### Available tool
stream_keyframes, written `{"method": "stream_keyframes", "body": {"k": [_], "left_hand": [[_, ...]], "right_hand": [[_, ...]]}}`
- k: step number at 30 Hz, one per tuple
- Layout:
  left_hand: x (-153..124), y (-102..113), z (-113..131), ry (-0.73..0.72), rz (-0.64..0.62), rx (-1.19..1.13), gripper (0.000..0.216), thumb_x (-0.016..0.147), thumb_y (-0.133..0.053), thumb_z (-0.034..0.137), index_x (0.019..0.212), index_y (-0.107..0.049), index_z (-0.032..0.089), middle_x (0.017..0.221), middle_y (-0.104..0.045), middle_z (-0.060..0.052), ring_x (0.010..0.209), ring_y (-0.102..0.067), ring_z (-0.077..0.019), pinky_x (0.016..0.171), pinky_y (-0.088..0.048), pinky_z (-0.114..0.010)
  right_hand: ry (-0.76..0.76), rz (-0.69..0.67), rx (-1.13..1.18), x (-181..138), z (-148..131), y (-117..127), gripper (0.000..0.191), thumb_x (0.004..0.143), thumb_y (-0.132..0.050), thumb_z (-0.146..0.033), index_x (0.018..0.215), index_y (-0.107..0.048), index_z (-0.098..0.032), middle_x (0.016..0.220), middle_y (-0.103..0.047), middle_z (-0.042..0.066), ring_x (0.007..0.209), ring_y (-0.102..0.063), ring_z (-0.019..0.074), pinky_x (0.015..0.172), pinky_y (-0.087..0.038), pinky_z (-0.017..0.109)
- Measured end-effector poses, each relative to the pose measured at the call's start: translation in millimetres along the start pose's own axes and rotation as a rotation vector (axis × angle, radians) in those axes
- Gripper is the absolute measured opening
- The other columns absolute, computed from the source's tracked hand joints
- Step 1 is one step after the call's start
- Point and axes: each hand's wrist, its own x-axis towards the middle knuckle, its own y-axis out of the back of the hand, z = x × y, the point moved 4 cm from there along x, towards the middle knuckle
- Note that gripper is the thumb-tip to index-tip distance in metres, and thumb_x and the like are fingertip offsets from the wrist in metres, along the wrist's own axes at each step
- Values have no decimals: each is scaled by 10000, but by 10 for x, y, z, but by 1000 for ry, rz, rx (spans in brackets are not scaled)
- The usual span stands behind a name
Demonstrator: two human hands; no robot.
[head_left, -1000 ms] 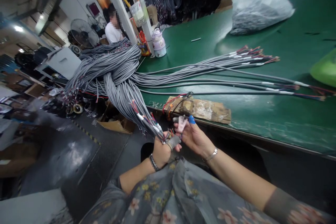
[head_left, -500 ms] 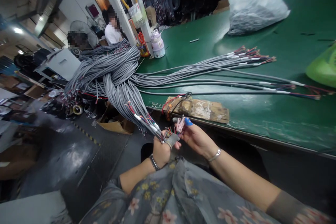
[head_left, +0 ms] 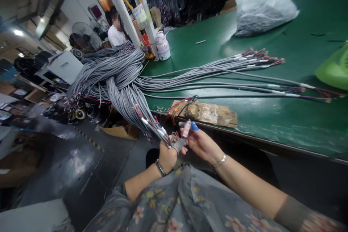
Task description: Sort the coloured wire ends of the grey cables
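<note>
My left hand [head_left: 168,155] is closed round the ends of a bundle of grey cables [head_left: 127,98] that hangs off the green table [head_left: 285,123] edge; their coloured wire tips [head_left: 176,136] stick up above my fist. My right hand [head_left: 202,144], with a blue cap on one fingertip, pinches a small pale pink connector [head_left: 186,128] held right against those wire tips. Both hands are low in the middle of the view, just in front of the table edge.
More grey cables [head_left: 217,70] fan across the table with stripped ends to the right. A worn wooden block [head_left: 206,112] lies at the edge. A white plastic bag [head_left: 265,5], a green object [head_left: 334,70] and a small jar [head_left: 162,45] stand farther off. Another person [head_left: 116,30] sits at the back.
My right hand has brought the pink connector slightly left and closer to the wire tips; my left hand keeps its grip in place.
</note>
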Motion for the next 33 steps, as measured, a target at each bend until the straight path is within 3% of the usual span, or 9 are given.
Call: {"method": "stream_keyframes", "body": {"k": [7, 10, 14, 21, 28, 33], "left_hand": [[-101, 100, 29, 22, 36, 6, 333, 720, -700, 468, 596, -599, 176, 462, -601, -2, 515, -627, -161, 586, -503, -281], [-100, 108, 22, 22, 59, -1, 335, 723, -694, 466, 591, -593, 175, 471, -606, -5, 506, -616, -155, 586, -501, -282], [-72, 71, 33, 0, 73, -28, 283, 743, -682, 405, 603, -601, 174, 475, -605, -2, 506, -619, -154, 572, -490, -277], [-40, 27, 27, -67, 119, -60, 239, 767, -667, 311, 585, -584, 180, 471, -589, 17, 520, -622, -142, 602, -498, -269], [-58, 1, 52, -77, 129, 65, 256, 787, -643, 359, 613, -581, 181, 503, -618, 6, 516, -620, -141, 590, -493, -270], [-70, -8, 82, -62, 124, 114, 289, 758, -667, 410, 606, -563, 189, 488, -606, 6, 509, -612, -147, 581, -491, -274]], "right_hand": [[-47, 112, 10, -17, -17, 74, 364, 659, -772, -542, 797, -710, -211, 788, -699, 12, 632, -577, 110, 564, -470, 231], [-5, 138, -26, -31, -43, 56, 278, 640, -815, -441, 765, -709, -216, 752, -675, 1, 662, -577, 117, 581, -465, 229], [32, 176, -88, -59, -56, 55, 355, 589, -821, -507, 744, -706, -209, 690, -635, 0, 629, -538, 126, 577, -449, 250], [317, 347, -440, -94, -150, 132, 422, 657, -724, -621, 605, -640, -211, 558, -550, -14, 544, -440, 129, 553, -378, 282], [76, 116, -169, 25, 36, 76, 510, 689, -662, -675, 863, -677, -197, 674, -634, 23, 596, -552, 170, 549, -450, 314], [67, 157, -73, 39, 48, 98, 373, 707, -712, -579, 799, -668, -221, 701, -660, 17, 536, -522, 155, 468, -409, 294]]}}
